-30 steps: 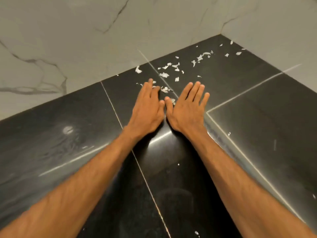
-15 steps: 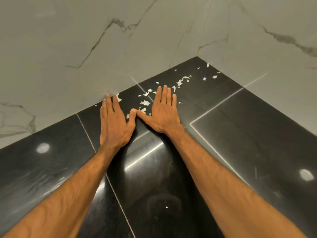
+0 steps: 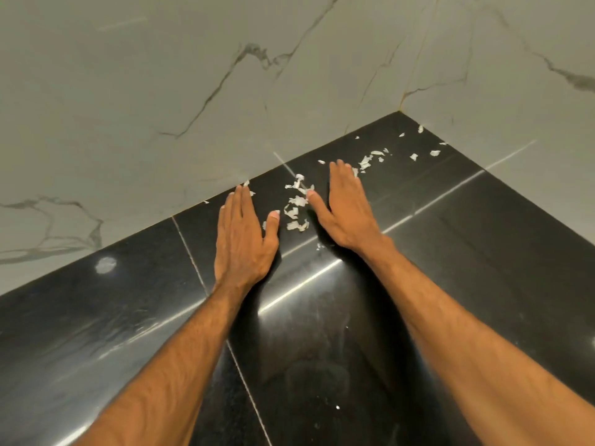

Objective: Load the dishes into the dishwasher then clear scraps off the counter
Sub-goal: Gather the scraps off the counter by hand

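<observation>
The scraps point(image 3: 297, 201) are small, thin, white bits, torn and curled. They are scattered over the glossy black worktop point(image 3: 483, 252) near its far corner, where it meets the pale veined wall point(image 3: 193, 91). One cluster lies between the two hands. A looser trail runs on past the right hand toward the corner, and a few single flecks lie nearer the person.

The left hand point(image 3: 243, 243) lies flat, palm down. Its fingers point(image 3: 240, 204) are straight and close together, with their tips at the foot of the wall and the thumb spread toward the cluster. One small scrap lies at those tips and another just beside the thumb.

The right hand point(image 3: 346, 214) is flat on the worktop too, its fingers point(image 3: 338, 175) straight and together. Its thumb reaches into the cluster and touches some of the bits. More scraps lie just beside its finger ends on the far side. Neither hand holds anything.
</observation>
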`<state>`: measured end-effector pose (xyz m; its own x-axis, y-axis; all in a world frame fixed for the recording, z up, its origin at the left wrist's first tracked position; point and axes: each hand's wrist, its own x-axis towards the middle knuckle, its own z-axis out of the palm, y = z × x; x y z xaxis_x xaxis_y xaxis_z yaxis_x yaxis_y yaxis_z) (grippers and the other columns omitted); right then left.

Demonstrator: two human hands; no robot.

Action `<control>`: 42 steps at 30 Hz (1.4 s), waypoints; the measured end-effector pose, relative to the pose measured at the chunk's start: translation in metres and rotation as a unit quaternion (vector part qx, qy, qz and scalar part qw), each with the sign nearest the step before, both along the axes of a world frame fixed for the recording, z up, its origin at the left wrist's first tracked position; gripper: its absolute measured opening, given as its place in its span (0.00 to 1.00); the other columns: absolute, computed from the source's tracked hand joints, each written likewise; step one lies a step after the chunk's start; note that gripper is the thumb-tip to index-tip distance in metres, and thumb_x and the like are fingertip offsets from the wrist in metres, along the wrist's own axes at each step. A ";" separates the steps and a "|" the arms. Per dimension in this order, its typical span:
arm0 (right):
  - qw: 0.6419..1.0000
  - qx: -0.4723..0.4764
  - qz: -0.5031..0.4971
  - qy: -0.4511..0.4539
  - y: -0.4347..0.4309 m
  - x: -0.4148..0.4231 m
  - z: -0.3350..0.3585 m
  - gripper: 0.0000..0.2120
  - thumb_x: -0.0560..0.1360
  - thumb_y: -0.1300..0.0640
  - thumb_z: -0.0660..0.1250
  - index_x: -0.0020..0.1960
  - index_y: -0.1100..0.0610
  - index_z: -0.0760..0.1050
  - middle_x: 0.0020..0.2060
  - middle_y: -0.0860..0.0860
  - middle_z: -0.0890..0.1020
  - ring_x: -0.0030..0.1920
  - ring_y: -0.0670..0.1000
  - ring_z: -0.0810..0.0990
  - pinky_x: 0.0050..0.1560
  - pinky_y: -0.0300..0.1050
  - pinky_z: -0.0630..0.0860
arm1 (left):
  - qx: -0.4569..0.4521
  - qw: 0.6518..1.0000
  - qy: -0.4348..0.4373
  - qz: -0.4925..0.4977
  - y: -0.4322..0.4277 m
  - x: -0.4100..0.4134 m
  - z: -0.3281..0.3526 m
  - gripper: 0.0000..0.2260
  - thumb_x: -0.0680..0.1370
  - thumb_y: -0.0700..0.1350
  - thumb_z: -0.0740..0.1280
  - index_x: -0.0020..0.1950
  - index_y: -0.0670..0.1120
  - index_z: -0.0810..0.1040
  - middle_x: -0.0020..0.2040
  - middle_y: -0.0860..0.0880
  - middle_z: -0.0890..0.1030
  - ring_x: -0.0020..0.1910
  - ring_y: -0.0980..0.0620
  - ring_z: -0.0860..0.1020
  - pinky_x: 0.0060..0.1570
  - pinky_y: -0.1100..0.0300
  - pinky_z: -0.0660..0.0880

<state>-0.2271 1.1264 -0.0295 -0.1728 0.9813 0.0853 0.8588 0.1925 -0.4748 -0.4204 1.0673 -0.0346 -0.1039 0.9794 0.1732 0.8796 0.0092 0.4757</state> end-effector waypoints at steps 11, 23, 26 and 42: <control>0.994 0.033 0.069 0.082 0.020 -0.014 0.006 0.30 0.85 0.48 0.58 0.81 0.60 0.56 0.81 0.57 0.56 0.82 0.54 0.49 0.81 0.54 0.48 | 0.017 0.998 -0.053 -0.005 -0.001 0.000 0.000 0.30 0.83 0.57 0.50 0.82 0.44 0.55 0.81 0.46 0.60 0.81 0.52 0.55 0.81 0.51 0.49; 0.966 -0.021 0.191 0.173 0.002 -0.034 0.011 0.20 0.86 0.53 0.54 0.75 0.56 0.71 0.73 0.51 0.74 0.74 0.47 0.69 0.76 0.45 0.64 | 0.068 0.991 -0.070 0.091 0.000 0.000 -0.002 0.28 0.84 0.54 0.51 0.81 0.42 0.56 0.82 0.44 0.56 0.82 0.49 0.51 0.80 0.48 0.49; 0.972 -0.019 0.150 0.181 0.021 -0.037 0.020 0.19 0.86 0.55 0.57 0.75 0.55 0.71 0.73 0.51 0.74 0.74 0.47 0.70 0.76 0.49 0.65 | 0.056 0.983 -0.025 0.172 0.002 0.001 -0.002 0.30 0.84 0.56 0.53 0.81 0.40 0.55 0.82 0.42 0.56 0.81 0.44 0.52 0.80 0.45 0.47; 0.975 0.009 0.048 0.217 -0.026 0.027 0.025 0.17 0.85 0.53 0.59 0.71 0.54 0.76 0.72 0.48 0.76 0.74 0.43 0.70 0.77 0.49 0.65 | -0.022 0.993 -0.098 -0.058 -0.009 0.001 0.014 0.23 0.84 0.51 0.51 0.79 0.49 0.66 0.80 0.49 0.63 0.80 0.53 0.58 0.78 0.56 0.52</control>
<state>-0.1998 1.1002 -0.0047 -0.2077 0.9599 0.1882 0.5553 0.2741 -0.7852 -0.4190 1.0580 -0.0205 -0.0169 0.9930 0.1170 0.7659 -0.0623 0.6399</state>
